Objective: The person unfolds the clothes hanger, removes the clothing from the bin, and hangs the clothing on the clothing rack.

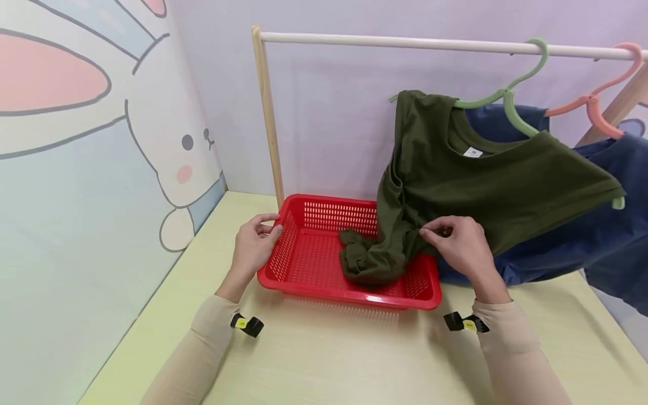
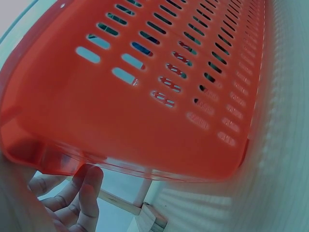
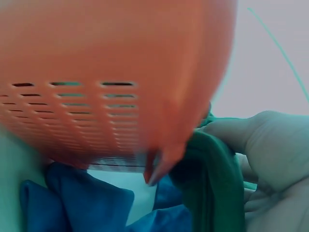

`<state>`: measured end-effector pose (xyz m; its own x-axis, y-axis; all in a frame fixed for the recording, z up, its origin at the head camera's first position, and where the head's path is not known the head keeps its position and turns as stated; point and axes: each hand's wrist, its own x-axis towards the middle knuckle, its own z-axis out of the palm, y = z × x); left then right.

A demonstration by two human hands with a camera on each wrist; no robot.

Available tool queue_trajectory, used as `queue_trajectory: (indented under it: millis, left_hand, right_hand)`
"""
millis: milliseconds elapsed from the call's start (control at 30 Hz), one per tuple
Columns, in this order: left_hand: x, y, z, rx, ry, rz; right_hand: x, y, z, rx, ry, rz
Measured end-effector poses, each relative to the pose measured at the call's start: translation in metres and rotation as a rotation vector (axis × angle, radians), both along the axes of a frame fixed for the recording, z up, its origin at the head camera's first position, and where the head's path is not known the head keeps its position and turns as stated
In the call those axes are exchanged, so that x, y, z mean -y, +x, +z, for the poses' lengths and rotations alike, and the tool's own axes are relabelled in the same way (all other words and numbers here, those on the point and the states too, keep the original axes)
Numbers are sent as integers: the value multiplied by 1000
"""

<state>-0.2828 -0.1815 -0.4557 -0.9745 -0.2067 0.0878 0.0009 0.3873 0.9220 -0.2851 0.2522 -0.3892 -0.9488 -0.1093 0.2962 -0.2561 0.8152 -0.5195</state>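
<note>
A dark green T-shirt [image 1: 471, 174] hangs on a green hanger [image 1: 523, 115], and its lower part lies bunched inside a red plastic basket [image 1: 349, 295]. My right hand [image 1: 463, 247] pinches the shirt's fabric between thumb and fingers over the basket's right end. In the right wrist view, a fold of green cloth [image 3: 217, 179] runs down from that hand. At the basket's left end, my left hand [image 1: 255, 242] grips the rim. The left wrist view has its curled fingers [image 2: 89, 195] against the rim from outside.
A white rod [image 1: 385, 40] with wooden posts [image 1: 268, 118] spans the back. Behind the green shirt, a navy garment [image 1: 607, 191] hangs on a pink hanger [image 1: 599, 107]. Basket and rack stand on a pale wooden table [image 1: 324, 360]. A rabbit-painted wall [image 1: 101, 225] borders the left.
</note>
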Motion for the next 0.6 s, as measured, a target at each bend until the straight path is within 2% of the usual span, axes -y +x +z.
queue_trajectory:
  millis: [133,333,600]
  left_hand:
    - [0,0,0,-2,3,-2]
    - [-1,0,0,0,2,0]
    - [-1,2,0,3,4,5]
  right_hand:
    - [-9,1,6,-38,-40,-42]
    - [-27,7,18,-64,-97,-148]
    - [-56,16,37,-50,-191,-269]
